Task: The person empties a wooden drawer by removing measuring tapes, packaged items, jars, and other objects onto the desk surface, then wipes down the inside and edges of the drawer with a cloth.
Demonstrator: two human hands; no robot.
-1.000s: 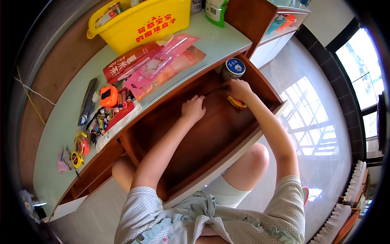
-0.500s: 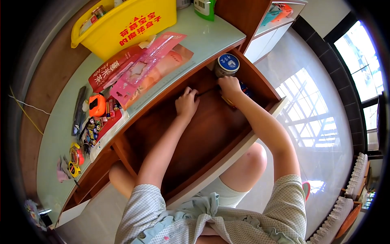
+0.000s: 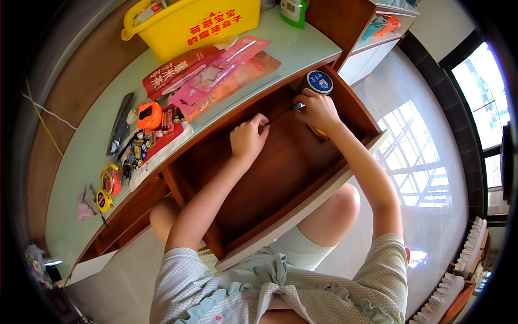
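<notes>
Over the open wooden drawer (image 3: 259, 183), both hands are closed on a short black cable (image 3: 278, 115). My left hand (image 3: 248, 137) pinches its left end between thumb and fingers. My right hand (image 3: 319, 110) grips the other end, where a small silver plug-like piece shows at the fingertips. Just behind my right hand, a round tin with a blue lid (image 3: 319, 82) stands in the drawer's far right corner. A small yellow-and-red item (image 3: 317, 132) lies under my right wrist, partly hidden.
On the glass-topped desk are a yellow bin (image 3: 205, 27), red and pink packets (image 3: 210, 75), an orange tape measure (image 3: 149, 115), several batteries (image 3: 141, 148), a yellow tape measure (image 3: 103, 201) and a green-and-white bottle (image 3: 293, 12). The drawer's pale front edge (image 3: 307, 208) lies above my knees.
My right hand has lifted slightly from the drawer's right side, bringing the silver end of the cable into sight. The whole view has shifted a little.
</notes>
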